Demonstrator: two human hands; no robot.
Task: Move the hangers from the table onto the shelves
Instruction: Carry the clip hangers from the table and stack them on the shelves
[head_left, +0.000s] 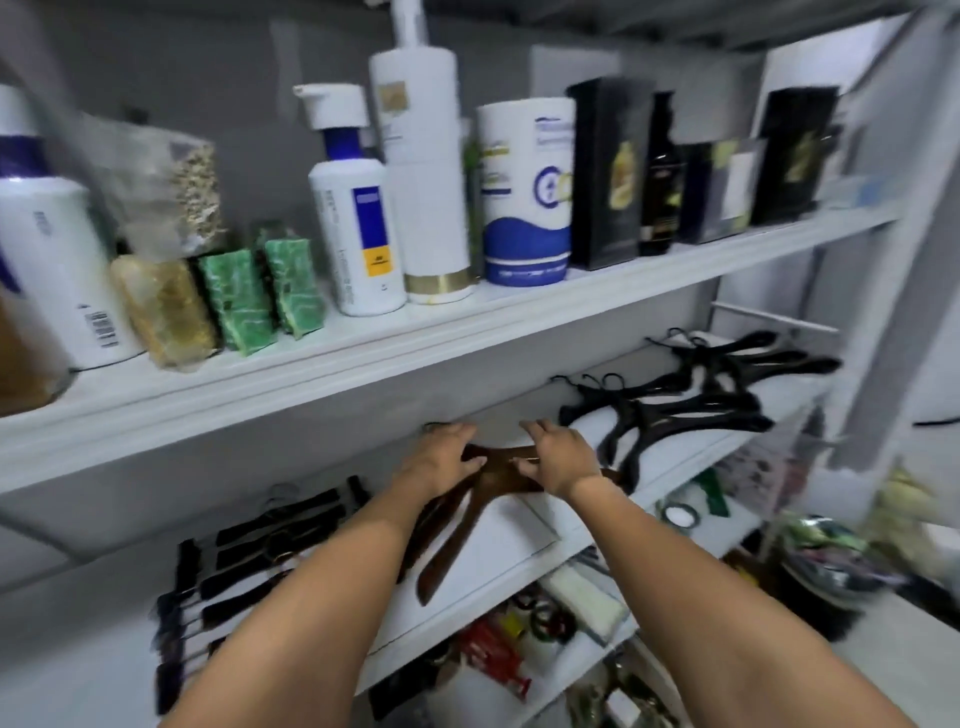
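The middle shelf (514, 525) carries three lots of hangers, and crowding is the main risk. A spread pile of black hangers (675, 410) takes up the right end, with its hooks toward the back edge. A row of black clip hangers (260, 540) fills the left end up to the front edge. The brown hangers (498, 475) lie between them at the middle of the shelf. Their hooks point toward the back edge and their left arms fan out toward the front edge.

Those fanned arms are the likeliest trouble. They end close to the front edge, so if the bundle is let go off balance or nudged forward, it could slide off into the clutter (519, 639) on the shelf below. A push to the right could catch the nearest black hanger and tangle the two piles. A push to the left could knock the clip hangers askew.

The upper shelf (363, 358) sits low over both wrists, so a quick lift could knock its front edge and shake the tall bottles (358, 228) standing near it.

The left grip (441, 457) curls its fingers over the neck of the brown bundle. The right grip (558, 457) seems to pinch the bundle's right arm between thumb and fingers, though blur softens this. If one side lets go first, the stack would probably twist.
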